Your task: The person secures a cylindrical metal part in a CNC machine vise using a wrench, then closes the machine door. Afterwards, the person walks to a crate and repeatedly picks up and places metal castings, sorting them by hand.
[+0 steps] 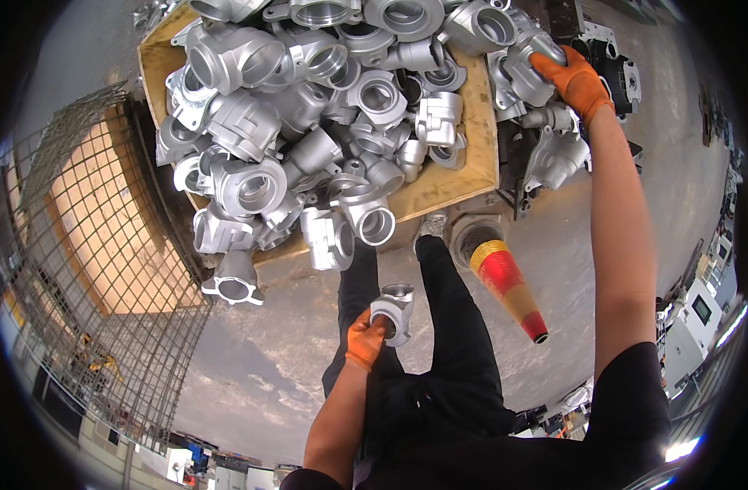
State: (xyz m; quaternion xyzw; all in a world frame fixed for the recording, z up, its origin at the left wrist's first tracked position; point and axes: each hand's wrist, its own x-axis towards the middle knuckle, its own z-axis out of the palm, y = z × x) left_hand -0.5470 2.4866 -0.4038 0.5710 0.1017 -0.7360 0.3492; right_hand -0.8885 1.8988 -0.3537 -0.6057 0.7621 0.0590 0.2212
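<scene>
My left hand (364,339), in an orange glove, is closed around the edge of a silver metal casting (399,304) with a round opening, held in front of my legs. Stretched out to the far right, my gloved right hand (579,81) grips a larger silver casting (527,70) from its right side. That casting rests among other castings beside the wooden crate (490,147). Inside the crate a heap of similar hollow castings (250,184) rises above the rim, and several hang over its near edge.
A red and yellow traffic cone (504,278) stands on the floor right of my legs. At the left is a wire mesh cage (104,245) with a wooden panel in it. Dark machine parts (610,69) lie beyond my right hand.
</scene>
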